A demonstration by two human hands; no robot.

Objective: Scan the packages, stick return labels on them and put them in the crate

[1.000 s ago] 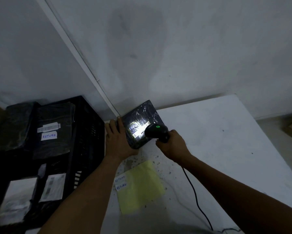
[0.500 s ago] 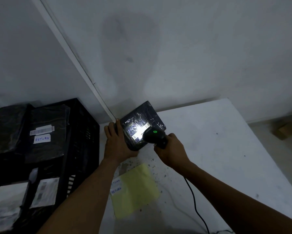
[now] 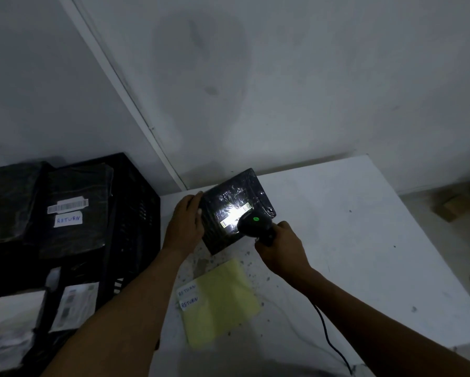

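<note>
A black plastic-wrapped package (image 3: pixel 236 197) lies on the white table (image 3: pixel 364 240) near its far left corner. My left hand (image 3: pixel 183 224) holds its left edge, thumb on top. My right hand (image 3: pixel 281 247) grips a black barcode scanner (image 3: pixel 254 225) with a green light, pointed at the package's barcode, which glows white in the scanner's beam. A yellow sheet (image 3: pixel 223 303) with two white RETURN labels (image 3: pixel 189 296) lies nearer me on the table.
A black crate (image 3: pixel 130 213) stands left of the table, holding several wrapped packages (image 3: pixel 70 213); one bears a barcode and a RETURN label. The scanner's cable (image 3: pixel 329 336) trails toward me. Walls close in behind the table. Cardboard boxes (image 3: pixel 456 208) lie on the floor right.
The scanner has stayed over the package's barcode, its beam lighting the label. Both hands keep their hold. The view has shifted slightly as my head moved.
</note>
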